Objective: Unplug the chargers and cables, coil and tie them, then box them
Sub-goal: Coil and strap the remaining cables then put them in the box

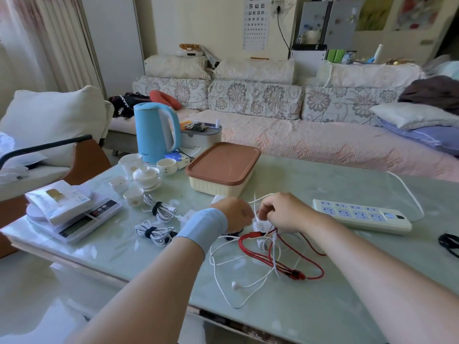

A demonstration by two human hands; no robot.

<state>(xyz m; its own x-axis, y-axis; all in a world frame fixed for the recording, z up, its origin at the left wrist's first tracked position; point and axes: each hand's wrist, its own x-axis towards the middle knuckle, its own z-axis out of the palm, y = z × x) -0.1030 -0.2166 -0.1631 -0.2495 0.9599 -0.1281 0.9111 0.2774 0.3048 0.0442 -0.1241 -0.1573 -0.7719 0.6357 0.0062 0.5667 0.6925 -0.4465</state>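
Forearms: 2, coming in from the bottom edge; the left one wears 1 blue wristband point(202, 228).
Right hand point(285, 212): fingers point(267, 214) curled tight, pinching a white cable point(255, 203) just above the charger.
Left hand point(233, 213): back of the hand faces the camera and its fingers are hidden behind it, so I cannot tell if they grip anything; it sits right against the charger.
White charger point(260, 225): 1, between the two hands, low over the table.
Red cable point(280, 264): 1, loose and looped on the table point(323, 306) below the hands, tangled with the white leads.
Loose white leads: probably 2, but the tangle is too dense for a sure count; 1 earbud point(234, 285) shows at the near end.
Tied coils point(161, 209): 2 white bundles, each with 1 black strap, lying left of the left hand.
Power strip point(360, 216): 1, flat on the table right of the right hand, apart from it.
Black tie point(449, 242): 1, at the right edge of the table.
Box point(221, 170): 1, cream with a brown lid on, behind the hands.
Kettle point(154, 132): 1, blue, at the far left of the table.
Cups point(133, 196): 3 small white ones, plus 1 lidded bowl, near the kettle.
Scale point(74, 224): 1, at the left corner, with packets on top.
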